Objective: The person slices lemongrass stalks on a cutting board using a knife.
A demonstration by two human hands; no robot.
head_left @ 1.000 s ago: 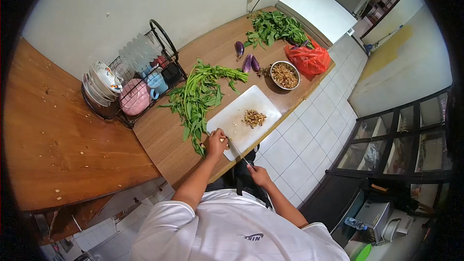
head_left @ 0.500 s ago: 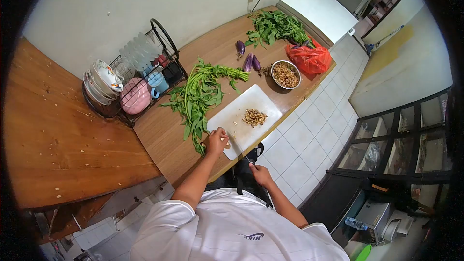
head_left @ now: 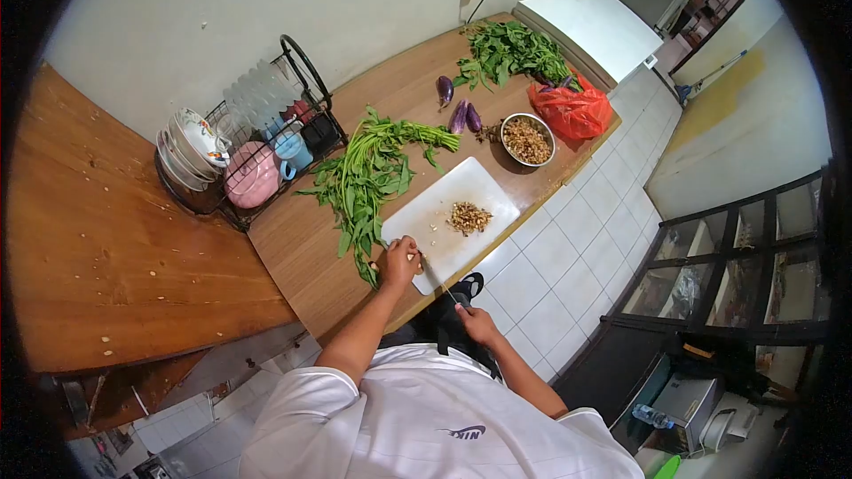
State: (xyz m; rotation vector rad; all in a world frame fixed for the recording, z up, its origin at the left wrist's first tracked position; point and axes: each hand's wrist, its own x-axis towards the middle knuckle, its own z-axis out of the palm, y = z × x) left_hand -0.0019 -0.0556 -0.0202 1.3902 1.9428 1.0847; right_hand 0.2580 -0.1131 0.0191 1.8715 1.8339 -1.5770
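A white cutting board (head_left: 470,179) lies at the table's front edge, with a heap of chopped brown pieces (head_left: 469,218) on it. My left hand (head_left: 401,264) is closed at the board's near left corner; what its fingers hold is too small to make out. My right hand (head_left: 480,325) is wrapped round the handle of a knife (head_left: 437,278), whose blade points up and left over the board beside my left hand. Leafy green stems (head_left: 373,168) lie left of the board. Beyond the board stands a metal bowl (head_left: 527,139) of brown pieces.
Purple eggplants (head_left: 459,116) lie behind the board. A red plastic bag (head_left: 572,113) and more greens (head_left: 515,53) are at the far end. A black dish rack (head_left: 333,115) with bowls and cups stands at the left, by the wall. The table edge (head_left: 532,206) runs along the right.
The view has shifted very slightly. Both hands stay nearly where they were, my left hand still at the board's corner and the knife still in my right hand.
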